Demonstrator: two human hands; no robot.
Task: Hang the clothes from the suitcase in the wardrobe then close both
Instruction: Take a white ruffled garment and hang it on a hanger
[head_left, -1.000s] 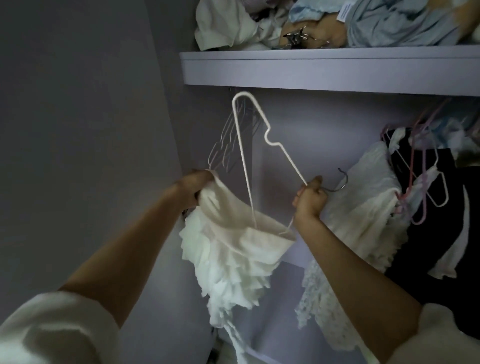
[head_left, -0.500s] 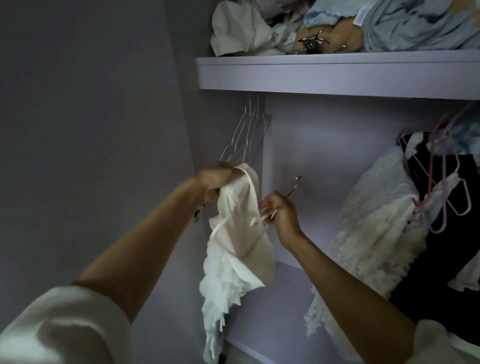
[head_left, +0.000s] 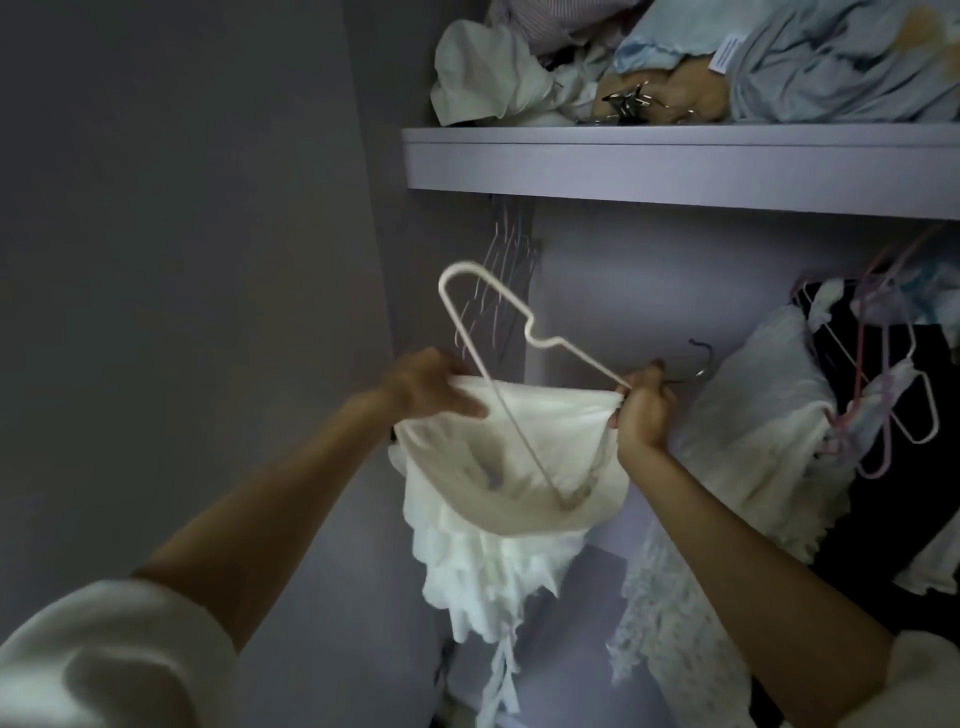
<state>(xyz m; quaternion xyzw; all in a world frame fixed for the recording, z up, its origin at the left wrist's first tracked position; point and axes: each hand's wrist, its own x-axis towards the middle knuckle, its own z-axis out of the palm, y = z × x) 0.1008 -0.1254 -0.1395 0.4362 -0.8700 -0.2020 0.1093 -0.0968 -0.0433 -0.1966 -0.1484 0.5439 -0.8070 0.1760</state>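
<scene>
While we've got the white ruffled garment (head_left: 498, 499) half-threaded on the white hanger (head_left: 524, 332), risk is high. Left hand (head_left: 431, 384) pinches the left edge of the waistband, thumb over the cloth; right hand (head_left: 641, 410) is curled round the hanger near its neck along with the right edge of the band. We're holding it all in the air in front of the wardrobe, below the shelf (head_left: 675, 166), with the hanger tilted: one shoulder sticks up out of the opening, the other end is buried inside.

Failure modes as we see them:
- buried end snags the lining or ruffles if we force it level
- band slips off the raised shoulder and the garment drops
- hook (head_left: 698, 358), dim behind the right hand, catches the hung white garment (head_left: 753, 426) just beside it
- spare hangers (head_left: 504, 280) on the rail tangle when we hook on

Rail itself not visible; suitcase out of view.
</scene>
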